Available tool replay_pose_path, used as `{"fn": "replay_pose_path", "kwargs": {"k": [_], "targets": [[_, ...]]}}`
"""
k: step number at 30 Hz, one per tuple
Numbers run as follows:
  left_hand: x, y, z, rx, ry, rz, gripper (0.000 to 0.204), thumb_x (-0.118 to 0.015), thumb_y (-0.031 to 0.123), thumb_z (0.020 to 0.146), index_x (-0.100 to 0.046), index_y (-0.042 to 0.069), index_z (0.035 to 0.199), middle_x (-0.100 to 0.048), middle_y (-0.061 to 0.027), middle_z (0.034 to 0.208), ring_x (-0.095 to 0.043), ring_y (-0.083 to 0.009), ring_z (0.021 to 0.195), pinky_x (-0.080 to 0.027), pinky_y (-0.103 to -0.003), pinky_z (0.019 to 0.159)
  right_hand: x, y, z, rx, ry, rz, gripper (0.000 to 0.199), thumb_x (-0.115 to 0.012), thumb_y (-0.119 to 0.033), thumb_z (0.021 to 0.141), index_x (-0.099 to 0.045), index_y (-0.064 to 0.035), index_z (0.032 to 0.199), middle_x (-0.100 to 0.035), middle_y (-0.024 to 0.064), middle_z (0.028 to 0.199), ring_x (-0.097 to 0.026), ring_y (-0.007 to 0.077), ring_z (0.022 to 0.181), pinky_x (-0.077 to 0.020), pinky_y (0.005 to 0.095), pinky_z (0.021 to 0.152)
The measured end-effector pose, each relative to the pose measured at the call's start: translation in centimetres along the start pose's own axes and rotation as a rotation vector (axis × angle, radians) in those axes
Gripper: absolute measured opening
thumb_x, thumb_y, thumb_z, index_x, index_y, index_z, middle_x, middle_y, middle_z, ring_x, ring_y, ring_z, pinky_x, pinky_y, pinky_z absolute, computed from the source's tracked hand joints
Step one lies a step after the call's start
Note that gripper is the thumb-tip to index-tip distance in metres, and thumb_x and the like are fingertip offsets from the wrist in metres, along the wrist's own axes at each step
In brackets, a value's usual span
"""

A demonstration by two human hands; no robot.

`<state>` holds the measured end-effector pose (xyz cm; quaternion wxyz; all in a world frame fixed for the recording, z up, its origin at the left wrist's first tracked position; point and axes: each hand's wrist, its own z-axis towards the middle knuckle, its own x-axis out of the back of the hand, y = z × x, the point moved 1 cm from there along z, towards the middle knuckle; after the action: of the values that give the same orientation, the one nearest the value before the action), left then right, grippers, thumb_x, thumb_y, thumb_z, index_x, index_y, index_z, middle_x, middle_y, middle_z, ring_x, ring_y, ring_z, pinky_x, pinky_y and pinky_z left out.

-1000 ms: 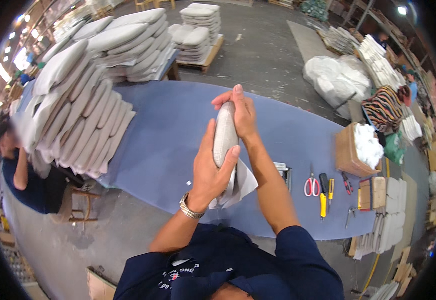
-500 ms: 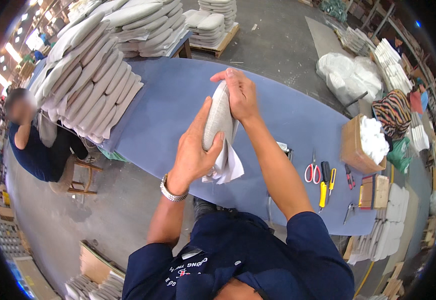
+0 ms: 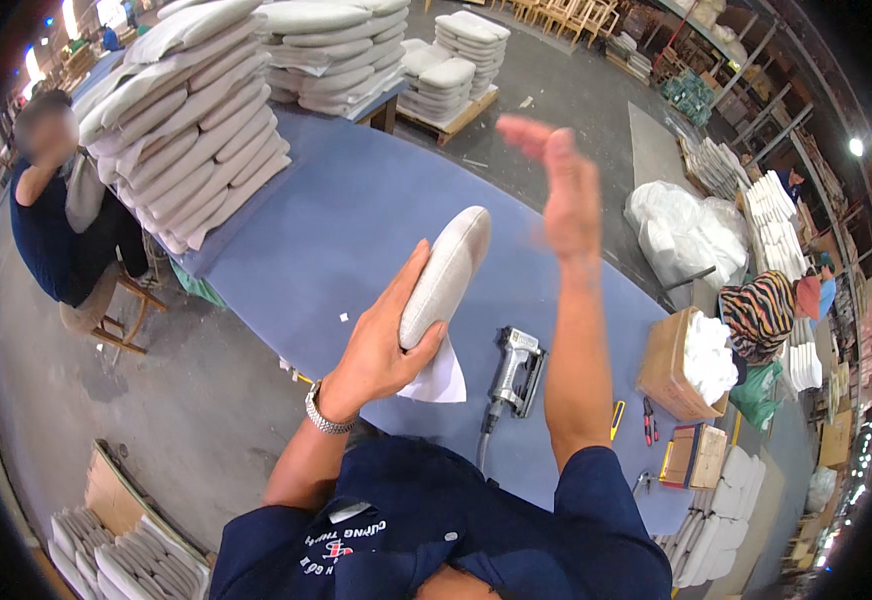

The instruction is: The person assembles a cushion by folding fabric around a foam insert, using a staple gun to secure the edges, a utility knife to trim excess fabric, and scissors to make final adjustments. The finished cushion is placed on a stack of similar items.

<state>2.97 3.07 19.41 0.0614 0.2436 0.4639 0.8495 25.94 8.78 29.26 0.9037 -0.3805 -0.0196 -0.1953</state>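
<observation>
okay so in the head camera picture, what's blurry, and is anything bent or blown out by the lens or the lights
Head view: the raised right hand is smeared by motion blur, while the left hand gripping the grey cushion stays sharp. Head view: the blue table edges curve toward the rim from fisheye distortion, with black corners. Head view: ceiling lamps at the right and top left glare white.

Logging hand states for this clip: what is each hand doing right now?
Left hand: closed on the grey seat cushion, held up on edge.
Right hand: open, flat, raised beside the cushion, not touching it.

Navy short-sleeved shirt [image 3: 436,530], silver wristwatch [image 3: 322,412] on left wrist.
</observation>
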Motion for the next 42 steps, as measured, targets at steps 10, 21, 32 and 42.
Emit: {"fn": "replay_pose_path", "kwargs": {"k": [10,21,32,42], "targets": [[0.3,-0.8,2.0,0.041,-0.003,-0.097,0.071,-0.063,0.013,0.093,-0.032,-0.002,0.156,-0.042,-0.0241,0.156,-0.045,-0.0352,0.143,-0.036,-0.041,0.116,-5.3,7.9,-5.3,-0.315,0.004,0.020,0.048,-0.045,-0.040,0.107,-0.071,-0.0011,0.111,-0.072,0.0095,0.096,-0.064,0.0163,0.091,-0.0491,0.0301,0.081],[3.3,-0.5,7.0,-0.443,-0.325,0.213,0.031,-0.056,0.026,0.097,-0.078,0.005,0.090,-0.059,-0.0192,0.144,-0.035,-0.0409,0.149,-0.027,-0.051,0.121,-5.7,10.6,-5.7,-0.356,-0.064,0.375,0.046,-0.043,-0.039,0.108,-0.068,-0.0007,0.111,-0.069,0.0089,0.101,-0.062,0.0150,0.092,-0.0498,0.0291,0.084],[-0.9,0.5,5.2,-0.417,-0.190,-0.053,0.043,-0.047,0.021,0.096,-0.071,0.005,0.064,-0.074,-0.0155,0.104,-0.047,-0.0435,0.138,-0.026,-0.056,0.119,-4.6,15.4,-15.9,-0.497,0.197,0.316,0.055,-0.029,-0.041,0.113,-0.054,-0.0016,0.142,-0.060,0.0140,0.138,-0.055,0.0228,0.126,-0.0396,0.0353,0.110],[10.4,-3.7,-4.7,-0.117,0.420,0.013,0.050,-0.044,0.020,0.103,-0.063,-0.001,0.062,-0.069,-0.0177,0.123,-0.033,-0.0453,0.149,-0.029,-0.056,0.117,-12.7,20.5,-35.5,-1.032,-0.185,-0.119,0.046,-0.054,-0.042,0.100,-0.069,-0.0020,0.118,-0.071,0.0209,0.113,-0.067,0.0368,0.108,-0.0515,0.0429,0.093]]}}
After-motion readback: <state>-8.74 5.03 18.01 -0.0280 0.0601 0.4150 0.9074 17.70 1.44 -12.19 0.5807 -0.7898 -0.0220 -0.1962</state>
